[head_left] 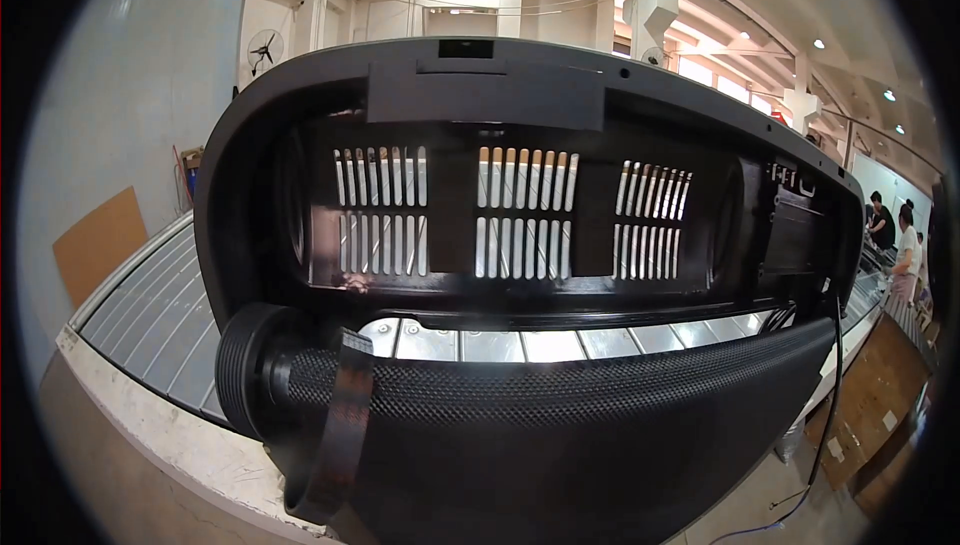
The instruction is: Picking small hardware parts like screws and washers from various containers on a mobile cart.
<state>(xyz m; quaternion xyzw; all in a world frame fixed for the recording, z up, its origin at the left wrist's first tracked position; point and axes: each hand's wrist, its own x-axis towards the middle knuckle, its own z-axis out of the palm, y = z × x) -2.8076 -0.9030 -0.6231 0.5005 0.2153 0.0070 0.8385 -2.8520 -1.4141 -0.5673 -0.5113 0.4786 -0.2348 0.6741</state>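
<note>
Neither grip shows; how open or full, I can't tell. The frame [450, 205] stands on the conveyor [150, 285], pulley [240, 370] by the near edge; seemingly mid-assembly, the hanging strap [348, 400] probably calls for guiding.

Stretching across as a slatted conveyor [150, 295] with a pale rim [180, 445]. Bearing a black housing [450, 195], standing on edge.

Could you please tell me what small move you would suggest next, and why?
I would probably bring one of the hands to the dark strap and steady it: the strap hangs down across the textured black sheet, beside the grooved black wheel, and neither of the hands is in view supporting it.
</note>
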